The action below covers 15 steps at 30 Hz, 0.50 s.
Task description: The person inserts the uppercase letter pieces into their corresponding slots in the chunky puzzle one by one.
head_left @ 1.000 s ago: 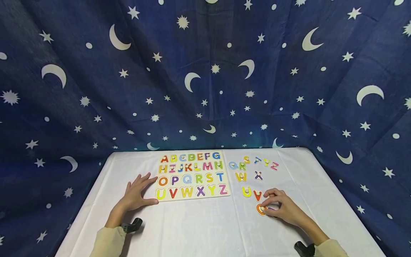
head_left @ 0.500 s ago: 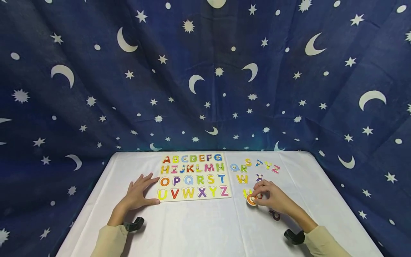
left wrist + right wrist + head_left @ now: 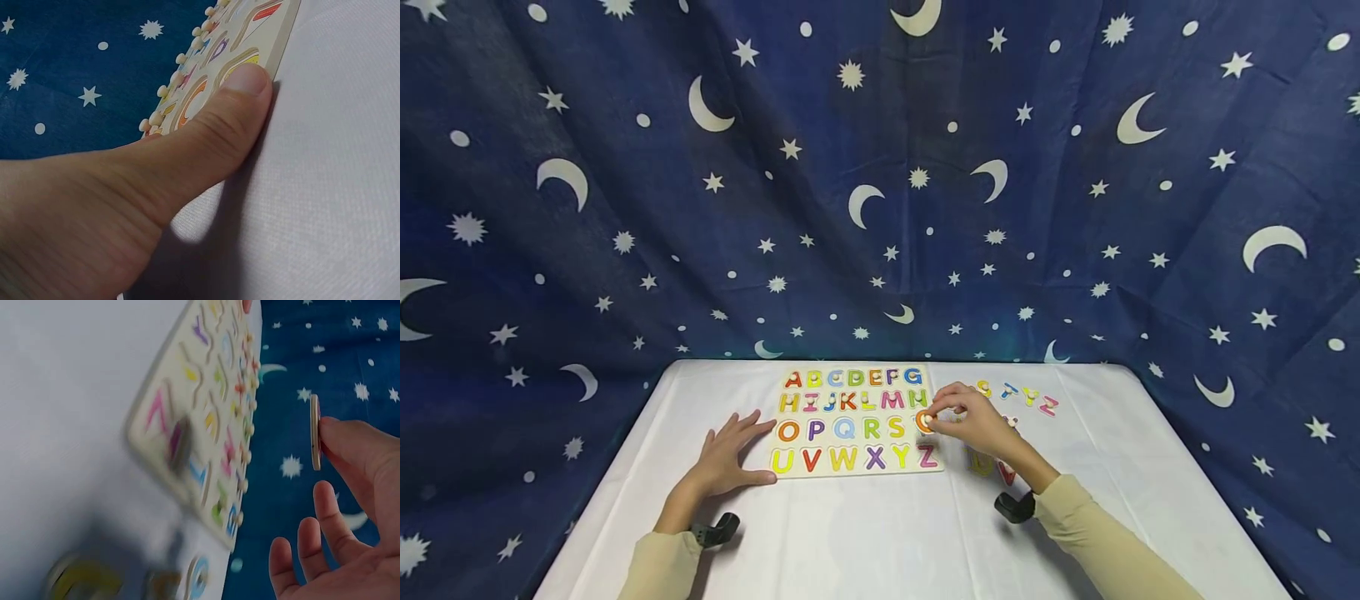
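1. Letter O (image 3: 920,422), orange, lower ctr-rt of head view, at rt edge of letter board (image 3: 831,444); can't tell if touching it. Edge-on in rt wrist view.
2. Rt hand (image 3: 977,423): thumb + fingertip pinch the O.
3. Lt hand (image 3: 730,458), lower lt: fingers spread, gripping nothing; thumb touches board's lower-lt corner, fingertips by lt edge.
4. Board, lower ctr: knobbed pcs in top 2 rows, A–N; printed O–Z in bottom 2, T partly hidden.
5. Loose pcs rt of board: S piece (image 3: 983,388), T piece (image 3: 1009,392), Y piece (image 3: 1031,397), Z piece (image 3: 1048,406); below, U piece (image 3: 981,463) + V piece (image 3: 1006,472).
6. White table (image 3: 850,542) at bottom; starry blue curtain (image 3: 820,208) fills top.
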### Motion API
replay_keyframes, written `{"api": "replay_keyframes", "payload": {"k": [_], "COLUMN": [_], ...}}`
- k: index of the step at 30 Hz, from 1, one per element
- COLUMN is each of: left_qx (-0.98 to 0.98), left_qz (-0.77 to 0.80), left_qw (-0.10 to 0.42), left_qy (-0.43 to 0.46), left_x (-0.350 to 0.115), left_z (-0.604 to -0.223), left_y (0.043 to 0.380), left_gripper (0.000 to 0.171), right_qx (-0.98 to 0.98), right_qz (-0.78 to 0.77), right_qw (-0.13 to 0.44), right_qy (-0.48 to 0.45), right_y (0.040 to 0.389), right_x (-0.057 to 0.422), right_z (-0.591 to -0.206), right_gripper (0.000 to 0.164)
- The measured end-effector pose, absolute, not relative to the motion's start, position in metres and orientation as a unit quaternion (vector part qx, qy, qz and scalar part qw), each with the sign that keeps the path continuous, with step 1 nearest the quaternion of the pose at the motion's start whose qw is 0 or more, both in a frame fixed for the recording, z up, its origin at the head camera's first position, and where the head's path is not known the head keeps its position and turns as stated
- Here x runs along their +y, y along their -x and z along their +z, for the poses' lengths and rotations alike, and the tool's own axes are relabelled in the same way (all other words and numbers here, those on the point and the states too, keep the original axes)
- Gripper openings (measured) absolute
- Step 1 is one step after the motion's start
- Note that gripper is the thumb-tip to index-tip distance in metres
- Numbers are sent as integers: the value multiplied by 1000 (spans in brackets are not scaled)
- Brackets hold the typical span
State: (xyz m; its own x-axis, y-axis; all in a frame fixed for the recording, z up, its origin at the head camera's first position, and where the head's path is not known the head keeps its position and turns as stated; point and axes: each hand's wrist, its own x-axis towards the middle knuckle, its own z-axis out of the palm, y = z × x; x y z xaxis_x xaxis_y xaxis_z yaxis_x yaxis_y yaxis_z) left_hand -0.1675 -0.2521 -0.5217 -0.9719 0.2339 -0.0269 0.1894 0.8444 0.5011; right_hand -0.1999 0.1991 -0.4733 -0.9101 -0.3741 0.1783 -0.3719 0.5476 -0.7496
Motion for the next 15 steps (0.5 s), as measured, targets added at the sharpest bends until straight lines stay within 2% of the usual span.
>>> {"api": "replay_keyframes", "payload": {"k": [11,15], "left_qx": [958,958], "left_qz": [258,261], "left_qw": [35,35], "left_qy": [-118,-117], "left_x": [-253,-253], "left_z": [-520,-520], "left_y": [167,166], "left_gripper": [98,98], "right_qx": [859,857], "right_qz": [-441,-442], "right_qw": [-22,-14], "right_qy": [258,264], "right_y": [230,238], "right_x": [112,81], "right_z": [-475,-478], "right_gripper": [10,9]}}
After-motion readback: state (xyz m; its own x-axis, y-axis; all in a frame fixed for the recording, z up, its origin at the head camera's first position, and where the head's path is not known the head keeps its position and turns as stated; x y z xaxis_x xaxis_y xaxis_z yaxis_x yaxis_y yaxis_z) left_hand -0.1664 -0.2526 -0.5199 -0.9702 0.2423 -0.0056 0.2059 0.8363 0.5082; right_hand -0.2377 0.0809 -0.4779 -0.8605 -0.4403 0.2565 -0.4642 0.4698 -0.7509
